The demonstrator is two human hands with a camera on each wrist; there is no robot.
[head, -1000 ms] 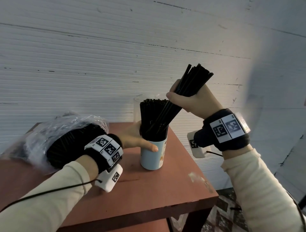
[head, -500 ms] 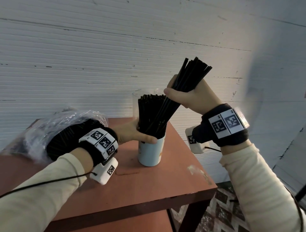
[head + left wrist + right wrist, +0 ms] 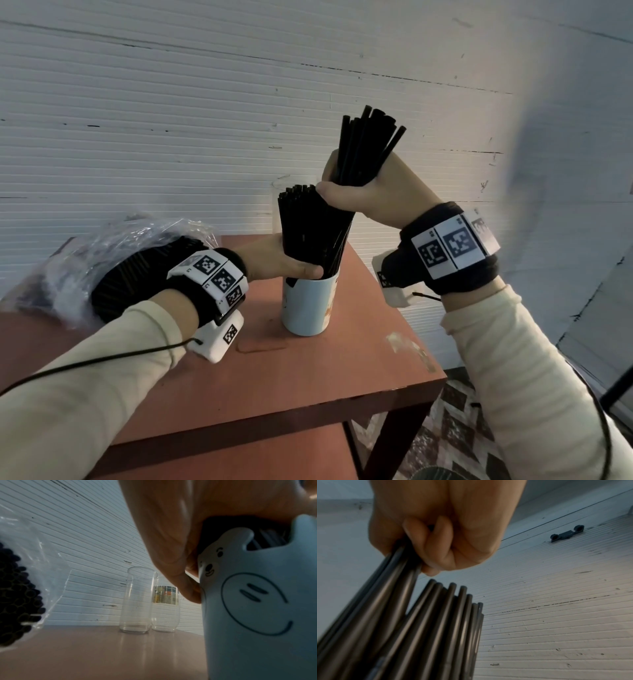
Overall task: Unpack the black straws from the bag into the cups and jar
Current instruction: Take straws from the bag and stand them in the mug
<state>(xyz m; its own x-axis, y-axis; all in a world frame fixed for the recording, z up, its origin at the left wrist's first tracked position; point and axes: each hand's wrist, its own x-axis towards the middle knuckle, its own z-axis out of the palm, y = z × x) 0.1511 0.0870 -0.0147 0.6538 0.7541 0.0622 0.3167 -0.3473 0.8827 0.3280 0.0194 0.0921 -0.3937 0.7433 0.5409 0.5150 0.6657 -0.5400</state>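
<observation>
The right hand (image 3: 373, 195) fists a bundle of black straws (image 3: 363, 150) over the pale blue cup (image 3: 308, 305) (already packed with straws), while the left hand (image 3: 274, 260) clasps those straws at the rim

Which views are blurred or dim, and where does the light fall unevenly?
Head view: sharp, wall lines bowed by the wide lens, a grey shadow on the wall at right. Left wrist view: dim, left hand and blue cup soft, glass jar clearer. Right wrist view: held straws motion-blurred, wall sharper.
</observation>
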